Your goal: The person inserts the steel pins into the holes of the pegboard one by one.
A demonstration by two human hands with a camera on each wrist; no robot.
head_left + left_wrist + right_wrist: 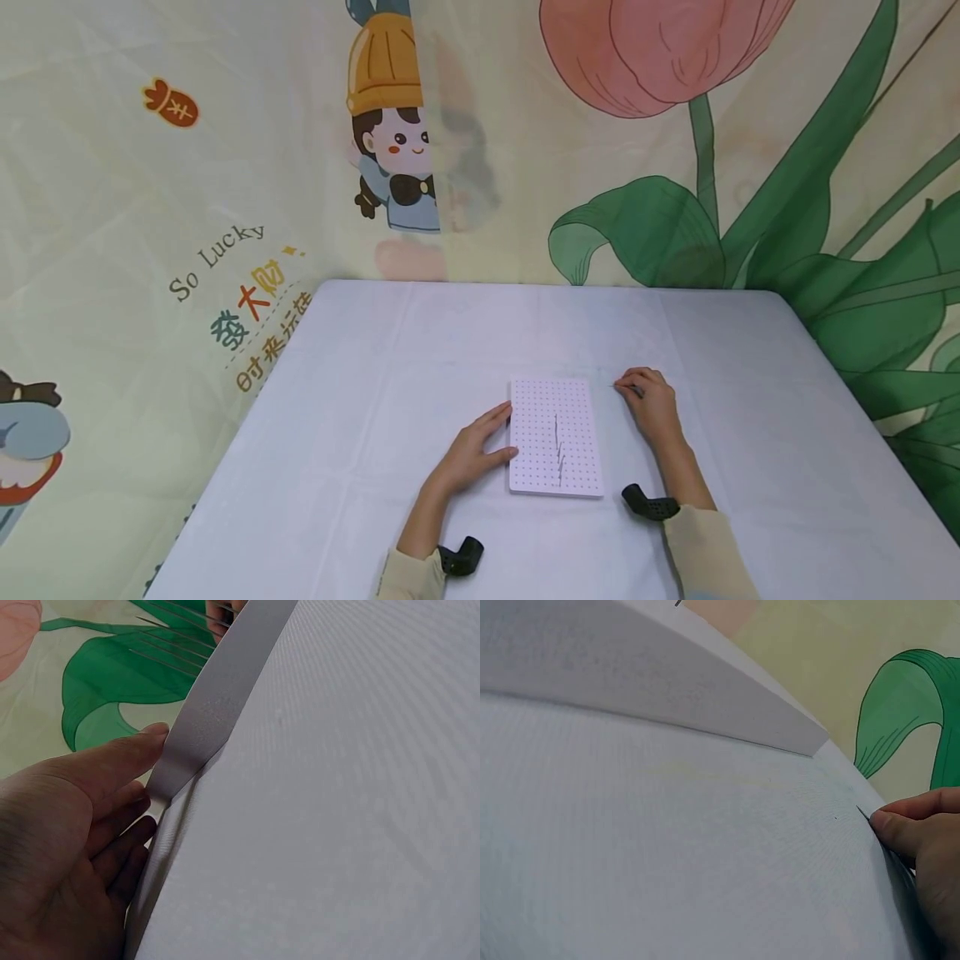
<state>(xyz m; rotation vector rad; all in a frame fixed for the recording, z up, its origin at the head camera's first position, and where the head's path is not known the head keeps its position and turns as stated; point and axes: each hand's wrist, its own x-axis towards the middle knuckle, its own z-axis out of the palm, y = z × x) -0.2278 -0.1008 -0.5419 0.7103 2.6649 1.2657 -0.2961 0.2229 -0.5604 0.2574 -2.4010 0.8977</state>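
A white board [536, 450] with rows of small holes lies on the table. Several thin dark needles [557, 433] stand in it in a rough column, seen also as a bunch of fine needles [176, 636] in the left wrist view. My left hand [468, 454] touches the board's left side with fingers extended and thumb spread. To the right of the board, apart from it, my right hand [652, 408] pinches a thin needle [863, 813] between thumb and index finger. Its tip pokes out past the fingertips; the rest is hidden by the hand.
A white cloth covers the table [375, 375]. Behind it hangs a backdrop [495, 250] printed with a tulip, leaves and cartoon figures. Each wrist wears a black camera, such as the right wrist's camera [648, 504].
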